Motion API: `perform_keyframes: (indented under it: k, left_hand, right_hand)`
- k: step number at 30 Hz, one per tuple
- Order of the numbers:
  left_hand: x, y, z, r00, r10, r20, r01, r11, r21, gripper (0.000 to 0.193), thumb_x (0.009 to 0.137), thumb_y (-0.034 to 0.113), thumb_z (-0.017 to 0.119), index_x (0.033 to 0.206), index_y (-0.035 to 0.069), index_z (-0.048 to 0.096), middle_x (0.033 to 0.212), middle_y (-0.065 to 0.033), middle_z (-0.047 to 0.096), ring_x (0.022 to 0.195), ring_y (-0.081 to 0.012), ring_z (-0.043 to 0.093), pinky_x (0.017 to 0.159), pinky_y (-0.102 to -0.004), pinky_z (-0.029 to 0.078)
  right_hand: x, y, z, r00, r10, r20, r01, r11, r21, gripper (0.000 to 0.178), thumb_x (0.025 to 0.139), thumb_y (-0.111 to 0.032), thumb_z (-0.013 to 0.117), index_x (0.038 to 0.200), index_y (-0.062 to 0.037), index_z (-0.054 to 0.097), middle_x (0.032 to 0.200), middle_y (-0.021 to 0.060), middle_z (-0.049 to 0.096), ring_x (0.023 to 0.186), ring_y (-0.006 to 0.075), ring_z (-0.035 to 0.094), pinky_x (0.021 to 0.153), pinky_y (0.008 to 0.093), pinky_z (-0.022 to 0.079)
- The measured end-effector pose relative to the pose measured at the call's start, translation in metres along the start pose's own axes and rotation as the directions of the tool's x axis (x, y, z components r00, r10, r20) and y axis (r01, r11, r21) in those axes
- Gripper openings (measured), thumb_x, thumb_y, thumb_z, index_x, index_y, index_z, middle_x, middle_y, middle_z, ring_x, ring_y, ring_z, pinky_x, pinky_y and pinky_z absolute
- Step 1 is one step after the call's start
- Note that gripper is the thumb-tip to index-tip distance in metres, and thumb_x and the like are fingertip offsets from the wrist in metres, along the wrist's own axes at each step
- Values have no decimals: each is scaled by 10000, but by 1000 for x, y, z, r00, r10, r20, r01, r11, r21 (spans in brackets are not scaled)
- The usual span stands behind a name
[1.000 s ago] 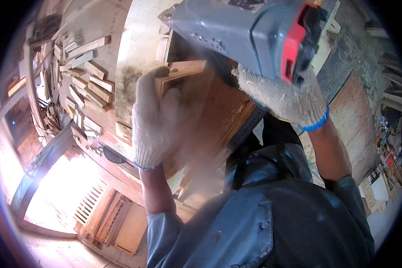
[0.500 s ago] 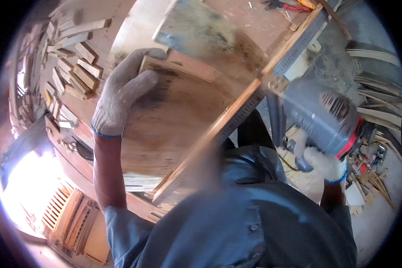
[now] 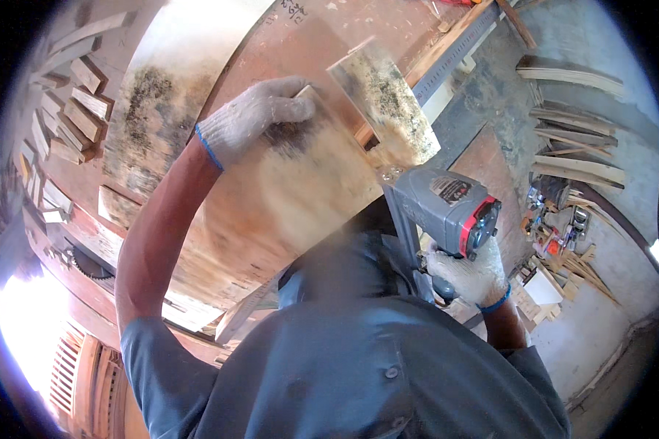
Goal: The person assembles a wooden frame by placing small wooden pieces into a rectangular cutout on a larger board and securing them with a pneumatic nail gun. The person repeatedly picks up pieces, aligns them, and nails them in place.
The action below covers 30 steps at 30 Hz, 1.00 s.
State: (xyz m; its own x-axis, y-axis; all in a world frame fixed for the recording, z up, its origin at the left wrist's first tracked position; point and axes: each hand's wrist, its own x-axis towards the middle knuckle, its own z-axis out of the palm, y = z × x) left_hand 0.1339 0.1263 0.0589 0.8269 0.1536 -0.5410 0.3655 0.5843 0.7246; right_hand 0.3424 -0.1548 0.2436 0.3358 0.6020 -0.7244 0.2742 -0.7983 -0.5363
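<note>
My left hand (image 3: 267, 117), in a white knit glove with a blue cuff, grips the far edge of a stained plywood board (image 3: 293, 205), thumb on top. A narrow wooden strip (image 3: 359, 132) runs along that edge, partly hidden. In my right hand (image 3: 472, 274), gloved the same way, is a grey nail gun (image 3: 439, 201) with a red band. Its nose is at the board's right corner; whether it touches cannot be made out. A smaller mould-spotted panel (image 3: 392, 102) lies just beyond the corner.
A reddish workbench (image 3: 315, 40) bears a large pale sheet (image 3: 143, 110) and several short wood blocks (image 3: 80, 121) at left. A steel rule (image 3: 454, 58) lines its front edge. Curved wooden slats (image 3: 578, 172) and scattered tools (image 3: 556, 227) lie on the floor at right.
The plywood board has shifted over the bench's front edge, covering part of the rule. The nail gun has moved left, bringing its nose to the board's corner. The view has turned slightly.
</note>
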Motion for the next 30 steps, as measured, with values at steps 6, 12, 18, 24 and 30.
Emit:
perform_keyframes:
  k: [6, 12, 18, 24, 30]
  left_hand:
    - [21, -27, -9, 1000, -19, -16, 17, 995, -100, 508, 1034, 284, 674, 1438, -12, 592, 1145, -27, 714, 987, -111, 685, 891, -276, 565]
    - [26, -44, -22, 1000, 15, 26, -13, 998, -59, 540, 1028, 305, 693, 1456, -5, 582, 1189, -34, 718, 1047, -113, 690, 930, -276, 574]
    - [25, -43, -16, 999, 47, 12, -45, 990, -132, 536, 1017, 321, 715, 1427, -5, 605, 1157, -23, 718, 1032, -111, 687, 910, -278, 575]
    - [25, -43, -17, 999, 9, 34, -6, 997, -81, 495, 1033, 358, 691, 1368, -3, 637, 1092, -7, 708, 996, -105, 672, 869, -285, 564]
    - [13, -29, 2, 970, 164, -181, -84, 920, 384, 445, 1058, 406, 620, 1130, -23, 710, 906, -17, 687, 811, -127, 655, 763, -313, 552]
  right_hand:
    - [16, -9, 18, 988, 149, -45, -154, 973, -173, 303, 838, -136, 817, 1102, -41, 701, 967, 73, 734, 887, 164, 709, 810, 360, 571]
    - [37, 2, 32, 997, 78, 5, -77, 990, -121, 270, 875, -110, 788, 1118, -41, 693, 864, 50, 725, 755, 137, 702, 682, 334, 565]
    - [41, -8, 40, 999, -41, 3, 41, 987, -153, 263, 901, -150, 782, 1120, -38, 689, 911, 52, 735, 783, 175, 715, 690, 364, 562]
    - [37, 9, 48, 960, -279, 26, 260, 854, -451, 247, 867, -364, 728, 973, -140, 741, 900, 142, 764, 862, 363, 750, 741, 474, 596]
    - [40, 29, 41, 999, 26, -44, -25, 1000, 14, 186, 882, -82, 761, 1047, -39, 688, 850, 65, 729, 733, 181, 727, 659, 340, 560]
